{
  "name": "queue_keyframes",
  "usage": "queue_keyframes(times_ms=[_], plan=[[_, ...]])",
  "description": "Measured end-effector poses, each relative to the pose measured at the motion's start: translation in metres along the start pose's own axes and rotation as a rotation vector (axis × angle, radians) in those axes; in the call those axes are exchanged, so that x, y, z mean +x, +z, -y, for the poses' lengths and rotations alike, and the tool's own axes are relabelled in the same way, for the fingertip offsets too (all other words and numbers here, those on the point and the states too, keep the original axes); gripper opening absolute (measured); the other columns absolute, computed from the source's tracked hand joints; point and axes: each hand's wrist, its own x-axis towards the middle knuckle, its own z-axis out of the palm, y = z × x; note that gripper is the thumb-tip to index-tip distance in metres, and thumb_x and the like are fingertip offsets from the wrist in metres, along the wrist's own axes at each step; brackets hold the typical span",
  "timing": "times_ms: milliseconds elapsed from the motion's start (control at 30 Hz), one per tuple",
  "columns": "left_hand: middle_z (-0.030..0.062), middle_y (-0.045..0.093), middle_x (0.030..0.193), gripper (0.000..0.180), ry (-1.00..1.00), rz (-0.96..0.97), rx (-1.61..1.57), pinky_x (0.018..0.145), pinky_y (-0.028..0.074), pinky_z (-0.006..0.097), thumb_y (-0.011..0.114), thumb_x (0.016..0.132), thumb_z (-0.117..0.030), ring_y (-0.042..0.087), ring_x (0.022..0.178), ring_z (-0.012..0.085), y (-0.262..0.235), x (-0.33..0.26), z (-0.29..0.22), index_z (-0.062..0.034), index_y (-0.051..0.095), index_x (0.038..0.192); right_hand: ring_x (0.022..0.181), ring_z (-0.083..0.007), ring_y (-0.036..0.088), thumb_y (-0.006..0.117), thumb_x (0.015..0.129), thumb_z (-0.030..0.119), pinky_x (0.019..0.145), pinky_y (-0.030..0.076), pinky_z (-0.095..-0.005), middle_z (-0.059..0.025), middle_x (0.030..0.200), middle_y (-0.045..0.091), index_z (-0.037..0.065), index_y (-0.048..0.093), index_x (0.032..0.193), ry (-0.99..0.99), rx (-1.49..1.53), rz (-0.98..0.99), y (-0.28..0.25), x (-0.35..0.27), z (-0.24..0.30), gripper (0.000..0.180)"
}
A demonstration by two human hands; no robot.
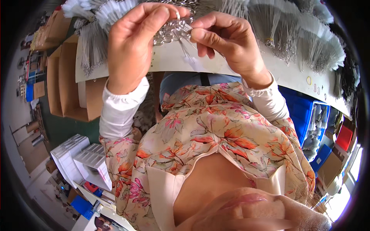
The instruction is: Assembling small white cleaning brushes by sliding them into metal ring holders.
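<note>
Left hand: the left hand (133, 46) is raised above the counter (169, 61), its grip closed, thumb and forefinger pinching the left part of the metal chain piece (173, 30).
Right hand: the right hand (227, 42) is just right of the chain piece, its grip closed, thumb and forefinger pinching the small silver clasp (187, 27) at the right end of the piece.
Metal chain piece: a cluster of silver links, held between both hands above the near edge of the counter; thin clear strands (189, 52) hang from it toward the counter surface.
Counter: a pale board that curves across the upper part of the view, directly beneath the chain piece.
Bundles: rows of grey and white strand bundles (293, 34) lie on the counter behind and to the right of the chain piece; more of them (92, 42) lie to its left.
Cardboard boxes: open brown boxes (69, 81) stand below the counter, left of the chain piece.
Blue crate: a blue crate (304, 115) stands below the counter, right of the chain piece.
White trays: stacked white trays (81, 158) sit well below and left of the chain piece, on the floor.
</note>
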Motion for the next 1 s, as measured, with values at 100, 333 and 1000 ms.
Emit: queue_keyframes(times_ms=[100, 333, 1000], plan=[[0.0095, 0.064, 0.090, 0.019, -0.057, -0.231, -0.176, 0.072, 0.049, 0.030, 0.049, 0.093, -0.013, 0.062, 0.079, 0.0174, 0.008, -0.005, 0.001, 0.0022, 0.059, 0.093, 0.066, -0.0082, 0.060, 0.064, 0.084, 0.008, 0.057, 0.048, -0.0204, -0.0033, 0.076, 0.064, 0.000, 0.064, 0.092, -0.131, -0.061, -0.030, 0.011, 0.015, -0.024, 0.012], [0.0117, 0.064, 0.088, 0.017, -0.074, -0.457, 0.006, 0.069, 0.052, 0.029, 0.054, 0.090, -0.011, 0.062, 0.071, 0.0179, -0.051, -0.045, -0.033, 0.0046, 0.061, 0.089, 0.079, -0.0127, 0.064, 0.067, 0.080, 0.008, 0.072, 0.051, -0.0237, -0.0066, 0.087, 0.067, 0.001, 0.066, 0.092, -0.146, -0.377, 0.029, 0.041, 0.035, -0.066, 0.014], [0.0143, 0.063, 0.079, 0.017, -1.065, 0.206, 1.327, 0.072, 0.049, 0.045, 0.053, 0.081, -0.016, 0.063, 0.082, 0.0318, -0.159, -0.386, 0.267, -0.0069, 0.062, 0.091, 0.065, -0.0061, 0.055, 0.063, 0.085, 0.010, 0.059, 0.045, -0.0194, -0.0021, 0.077, 0.063, 0.000, 0.065, 0.095, 0.650, -0.570, 0.212, 0.028, 0.003, -0.131, 0.014]])
